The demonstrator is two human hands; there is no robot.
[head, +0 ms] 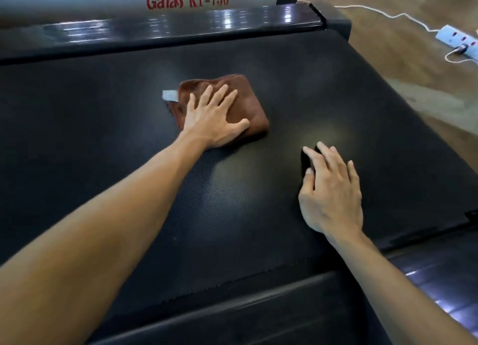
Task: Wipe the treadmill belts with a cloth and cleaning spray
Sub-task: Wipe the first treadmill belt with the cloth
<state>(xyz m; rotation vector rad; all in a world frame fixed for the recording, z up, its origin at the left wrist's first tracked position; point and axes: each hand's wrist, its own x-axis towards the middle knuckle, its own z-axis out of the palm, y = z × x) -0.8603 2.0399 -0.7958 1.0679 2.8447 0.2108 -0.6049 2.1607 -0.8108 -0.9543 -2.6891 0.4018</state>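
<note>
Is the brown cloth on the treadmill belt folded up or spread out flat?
Folded. The brown cloth forms a compact, thick pad with rounded doubled edges under the left hand, which presses it flat-fingered on the belt.

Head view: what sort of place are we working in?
Probably a gym or home workout room. A treadmill belt fills the view, a grey frame tube reads "Ganas KY-730", and a white power strip lies on the brownish floor.

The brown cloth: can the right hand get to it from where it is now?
Probably yes. The right hand rests flat on the treadmill belt, and only bare belt lies between it and the brown cloth. The left hand already presses on the cloth.
</note>
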